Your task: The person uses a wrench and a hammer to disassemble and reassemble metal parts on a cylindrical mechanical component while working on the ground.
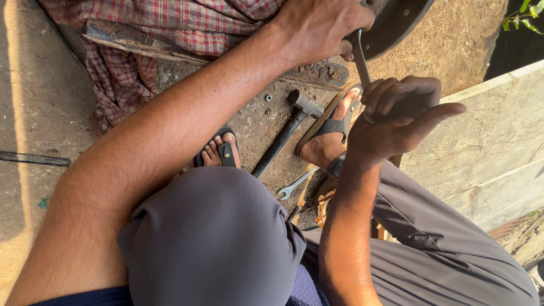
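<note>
Dirt ground (pixel 255 122) beside concrete slab (pixel 487 141)

No packages, labels, signs or screens show anywhere in this view, as far as the shadowed ground between the legs lets one tell.

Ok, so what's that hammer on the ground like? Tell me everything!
The hammer lies flat on the dirty ground between the person's two sandalled feet. It looks like dark metal all over, dull and grimy. Its blocky head points up toward the plank, and the long thin handle slants down to the left, its end hidden behind the grey knee. Neither hand touches it. A small nut sits just left of the head, and a silvery wrench lies close by, lower right.
</note>
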A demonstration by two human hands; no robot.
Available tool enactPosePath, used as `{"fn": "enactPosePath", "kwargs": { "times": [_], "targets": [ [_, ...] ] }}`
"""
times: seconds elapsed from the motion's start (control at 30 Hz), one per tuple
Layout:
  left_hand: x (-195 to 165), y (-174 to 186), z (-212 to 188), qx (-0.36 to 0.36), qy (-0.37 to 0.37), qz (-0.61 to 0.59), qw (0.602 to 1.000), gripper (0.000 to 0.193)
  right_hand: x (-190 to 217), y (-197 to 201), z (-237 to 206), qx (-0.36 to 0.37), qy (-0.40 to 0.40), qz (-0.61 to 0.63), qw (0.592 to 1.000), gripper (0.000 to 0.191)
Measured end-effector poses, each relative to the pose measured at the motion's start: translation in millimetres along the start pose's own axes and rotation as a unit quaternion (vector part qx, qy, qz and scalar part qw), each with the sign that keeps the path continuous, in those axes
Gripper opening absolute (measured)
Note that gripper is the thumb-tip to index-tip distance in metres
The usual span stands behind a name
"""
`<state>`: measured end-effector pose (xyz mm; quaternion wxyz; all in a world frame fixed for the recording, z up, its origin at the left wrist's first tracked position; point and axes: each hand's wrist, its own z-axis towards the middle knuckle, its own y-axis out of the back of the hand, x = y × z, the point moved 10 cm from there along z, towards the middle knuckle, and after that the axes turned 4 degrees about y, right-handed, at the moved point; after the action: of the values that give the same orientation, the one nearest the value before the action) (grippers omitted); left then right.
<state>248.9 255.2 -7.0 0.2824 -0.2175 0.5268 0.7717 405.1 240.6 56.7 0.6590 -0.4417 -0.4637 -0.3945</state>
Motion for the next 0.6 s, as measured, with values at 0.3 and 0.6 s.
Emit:
{"fn": "enactPosePath", "kwargs": {
  "times": [0.3,0.6],
  "targets": [
    [-0.5,-12.1,-4.5,-0.004,-0.022,0.097,0.995,0.029,-39.5,12.5,-32.3,-0.078,-0.010,-0.072,0.994,0.073],
    [-3.6,-14.0,-6.3,-0.031,-0.059,0.099,0.993,0.020,-34.3,-1.4,-34.2,-0.084,-0.009,-0.096,0.992,0.070]
  ]
}}
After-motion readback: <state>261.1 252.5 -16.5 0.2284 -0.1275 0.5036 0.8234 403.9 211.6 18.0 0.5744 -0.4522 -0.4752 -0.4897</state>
